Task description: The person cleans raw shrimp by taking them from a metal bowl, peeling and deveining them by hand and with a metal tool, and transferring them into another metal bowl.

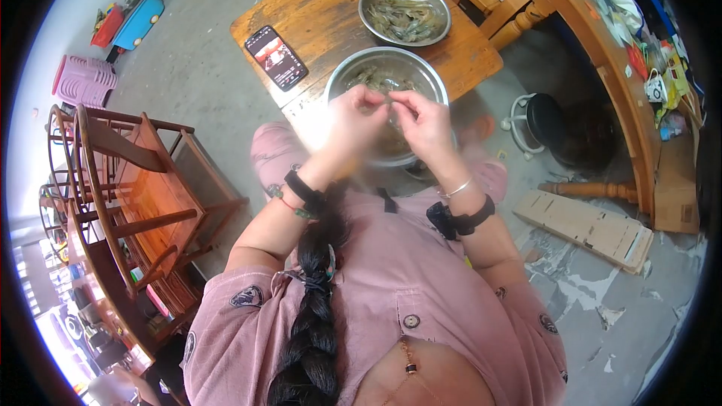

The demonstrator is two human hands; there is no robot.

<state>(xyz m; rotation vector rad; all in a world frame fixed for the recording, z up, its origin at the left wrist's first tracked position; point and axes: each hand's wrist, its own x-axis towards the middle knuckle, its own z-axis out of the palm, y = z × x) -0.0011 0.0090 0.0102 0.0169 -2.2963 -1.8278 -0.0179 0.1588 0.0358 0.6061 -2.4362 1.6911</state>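
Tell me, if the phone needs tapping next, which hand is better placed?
Probably the left hand: it's nearer the phone, which lies to its left. The right hand would have to reach past it. Both are pinching above the near bowl, so neither looks free.

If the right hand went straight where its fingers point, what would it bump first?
Probably the left hand, just across from the right hand, above the nearer metal bowl. Whether they touch is hard to tell.
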